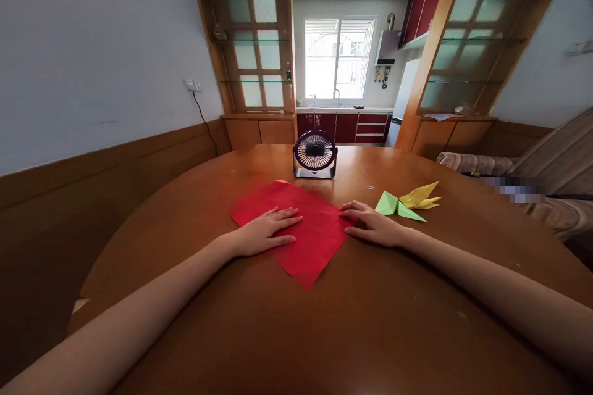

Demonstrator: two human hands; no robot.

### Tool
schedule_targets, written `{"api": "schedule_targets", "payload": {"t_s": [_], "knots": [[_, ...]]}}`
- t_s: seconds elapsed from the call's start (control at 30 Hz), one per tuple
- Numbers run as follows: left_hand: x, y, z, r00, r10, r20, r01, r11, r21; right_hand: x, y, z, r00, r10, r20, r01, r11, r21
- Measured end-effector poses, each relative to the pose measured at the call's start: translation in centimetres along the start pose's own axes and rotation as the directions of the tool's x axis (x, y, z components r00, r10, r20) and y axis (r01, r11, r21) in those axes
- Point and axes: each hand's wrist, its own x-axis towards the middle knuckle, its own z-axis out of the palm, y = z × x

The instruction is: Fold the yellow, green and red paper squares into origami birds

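Note:
A red sheet of paper (319, 247) lies on the wooden table with one corner pointing towards me. My left hand (266, 232) rests flat on its left part, fingers stretched out and pressed to the surface. At the paper's right corner is my right hand (373, 225), its fingers slightly bent and touching the edge, the thumb apart from them. Part of that corner is hidden under the right hand. Just beyond my right hand sit a folded light green paper piece (388, 202) and a folded yellow paper piece (419, 196), close together.
A small dark fan (315, 152) on a stand is behind the paper, near the far side of the round table (287, 339). A striped sofa (556, 166) stands to the right. Beyond the table are wooden shelves and a kitchen with a window (340, 58).

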Motion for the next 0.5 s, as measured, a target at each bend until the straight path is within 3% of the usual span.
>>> {"api": "schedule_targets", "payload": {"t_s": [0.13,0.23,0.5], "knots": [[-0.3,-1.3,-0.1,0.997,-0.07,0.008,0.07,0.997,0.021,-0.3,0.2,-0.5,0.989,-0.1,0.109,0.071,0.967,0.243],[-0.5,-1.0,-0.1,0.996,-0.084,0.012,0.083,0.996,0.015,-0.2,0.3,-0.3,0.994,-0.091,0.061,0.069,0.95,0.303],[-0.4,2.3,-0.2,1.0,-0.009,0.019,0.011,0.996,-0.092,0.3,-0.3,0.0,0.989,-0.147,-0.01,0.147,0.986,0.077]]}}
